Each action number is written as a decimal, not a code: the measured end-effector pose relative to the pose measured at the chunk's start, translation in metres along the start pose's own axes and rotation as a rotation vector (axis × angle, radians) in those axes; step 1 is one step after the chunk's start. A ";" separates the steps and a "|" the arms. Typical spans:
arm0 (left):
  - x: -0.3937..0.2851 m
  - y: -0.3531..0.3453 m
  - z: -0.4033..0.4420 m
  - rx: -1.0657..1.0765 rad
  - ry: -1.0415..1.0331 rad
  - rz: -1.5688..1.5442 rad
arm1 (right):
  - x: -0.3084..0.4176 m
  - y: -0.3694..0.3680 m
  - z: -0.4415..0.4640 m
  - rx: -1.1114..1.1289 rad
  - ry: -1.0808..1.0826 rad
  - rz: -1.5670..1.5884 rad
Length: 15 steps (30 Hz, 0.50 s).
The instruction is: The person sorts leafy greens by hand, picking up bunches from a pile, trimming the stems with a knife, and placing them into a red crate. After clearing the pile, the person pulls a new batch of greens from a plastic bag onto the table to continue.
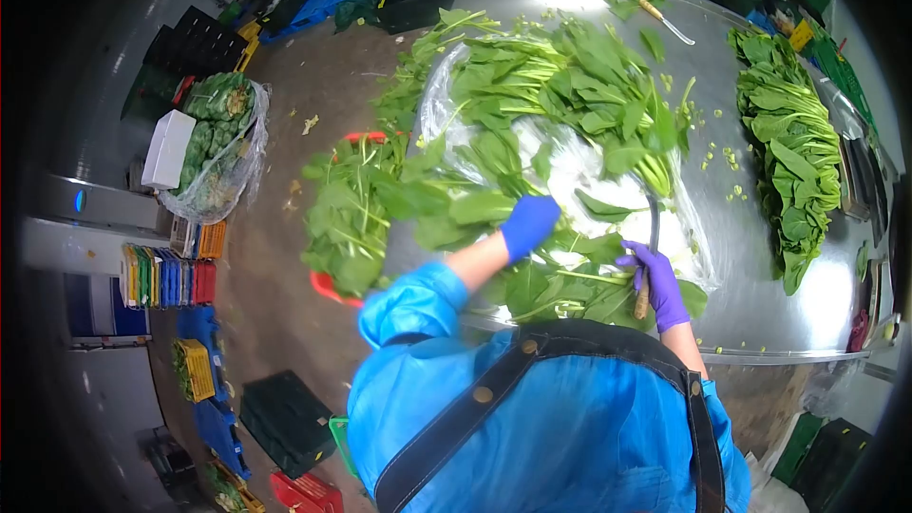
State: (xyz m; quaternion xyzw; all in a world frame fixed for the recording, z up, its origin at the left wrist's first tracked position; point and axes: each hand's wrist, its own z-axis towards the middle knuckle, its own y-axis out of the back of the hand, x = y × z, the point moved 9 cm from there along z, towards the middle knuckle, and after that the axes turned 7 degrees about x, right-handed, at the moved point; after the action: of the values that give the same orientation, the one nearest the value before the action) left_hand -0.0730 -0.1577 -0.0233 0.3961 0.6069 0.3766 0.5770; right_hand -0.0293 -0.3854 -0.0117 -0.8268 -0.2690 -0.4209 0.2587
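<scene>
filling much of the view, a broad, shiny stainless-steel table (727,252) carries a loose heap of long-stemmed, broad-leaved greens (589,85), set directly in front of the person, probably so both hands reach it easily. beneath the heap lies a crumpled sheet of white and clear plastic (589,174), perhaps keeping the leaves together. a neatly layered row of the same greens (788,157) lies along the right side, apart from the heap, which seems to keep the two lots from mixing. just beside the left edge, a red plastic crate (332,290) brims with loose leaves, close to the left arm. the hands are apart. the right hand (659,283), purple-gloved, is wrapped around the wooden handle of a curved, dark-bladed knife (654,218), blade pointing away from the body, likely for safety. the left hand (532,225), blue-gloved, is curled among the leaves; i cannot tell whether it grips any. pale-green scraps (730,157) dot the bare metal between heap and row.
</scene>
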 end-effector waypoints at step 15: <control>-0.087 0.017 -0.066 0.172 -0.102 -0.184 | 0.009 -0.023 -0.008 0.054 -0.002 -0.045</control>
State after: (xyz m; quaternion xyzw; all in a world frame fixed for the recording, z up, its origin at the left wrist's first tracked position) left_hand -0.1368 -0.2301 0.0306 0.4055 0.6405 0.2479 0.6032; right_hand -0.0443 -0.3718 0.0045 -0.8138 -0.2991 -0.4183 0.2708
